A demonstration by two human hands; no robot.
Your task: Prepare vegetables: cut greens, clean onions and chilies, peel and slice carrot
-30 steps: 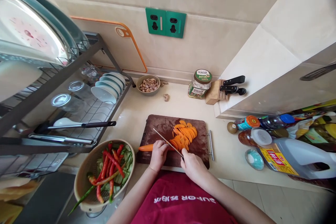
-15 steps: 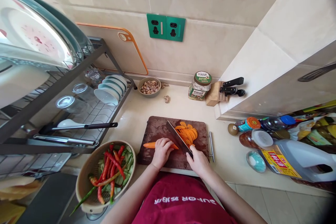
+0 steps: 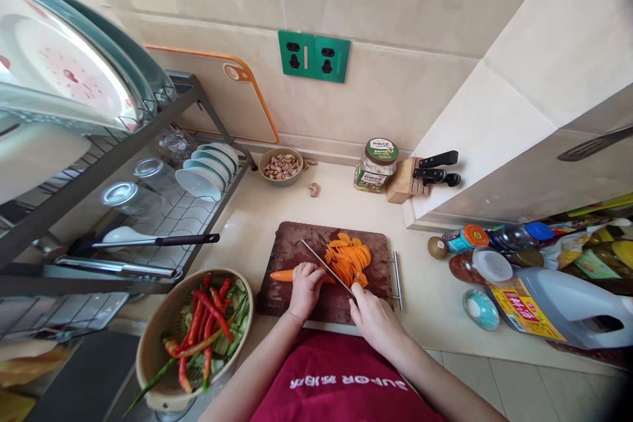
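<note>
On the dark brown cutting board lies a carrot, its tapered end pointing left. My left hand presses the carrot to the board, fingers curled over it close to the blade. My right hand is wrapped round the handle of a kitchen knife. The blade runs slantwise up to the left, edge-on to me, at the carrot's right end. Just right of the blade is a pile of orange carrot slices. My fingers hide part of the carrot and most of the handle.
To the left stand a colander of red chillies and greens and a dish rack. Behind the board are a bowl, a jar and a knife block. Bottles and a big jug line the right.
The blade has shifted left along the carrot and turned more edge-on. More slices now show right of it. My left hand stays nearly in place on the carrot.
</note>
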